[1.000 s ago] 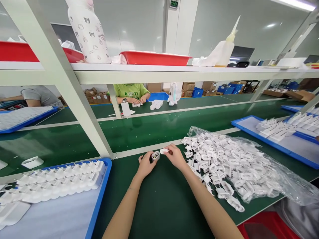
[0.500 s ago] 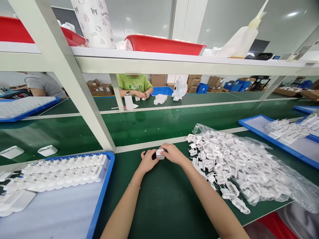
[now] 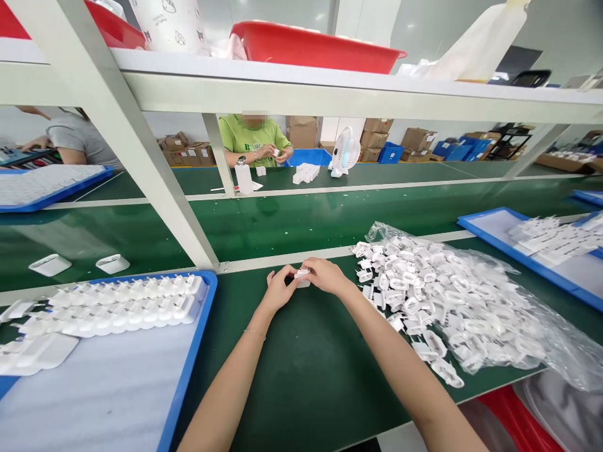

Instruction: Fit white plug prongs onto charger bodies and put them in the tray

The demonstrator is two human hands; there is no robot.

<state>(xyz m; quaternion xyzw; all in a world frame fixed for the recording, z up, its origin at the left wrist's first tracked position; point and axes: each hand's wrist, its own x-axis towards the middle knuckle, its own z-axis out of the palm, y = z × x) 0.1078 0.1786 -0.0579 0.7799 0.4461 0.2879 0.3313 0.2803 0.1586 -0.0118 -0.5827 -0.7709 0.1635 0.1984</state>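
Over the green bench, my left hand [image 3: 281,285] and my right hand [image 3: 323,275] meet at a small white plastic plug housing [image 3: 304,284]. Fingers of both hands are closed on its sides and top, so much of it is hidden. To the right lies a large heap of loose white plastic plug parts [image 3: 424,295] on a clear plastic bag [image 3: 560,351]. On the left, rows of white plugs with metal pins [image 3: 122,307] stand in a blue-rimmed tray [image 3: 186,370].
Two white oval shells [image 3: 50,265] lie on the green conveyor [image 3: 282,226] beyond the bench. A slanted metal post [image 3: 155,157] and shelf [image 3: 306,94] cross in front. Another blue tray [image 3: 532,251] is at far right. A co-worker in green [image 3: 254,141] sits opposite.
The view has tipped downward. My hands stay together, and the housing between them looks flatter and more covered. The oval shells have shifted right; the co-worker opposite has raised their hands.
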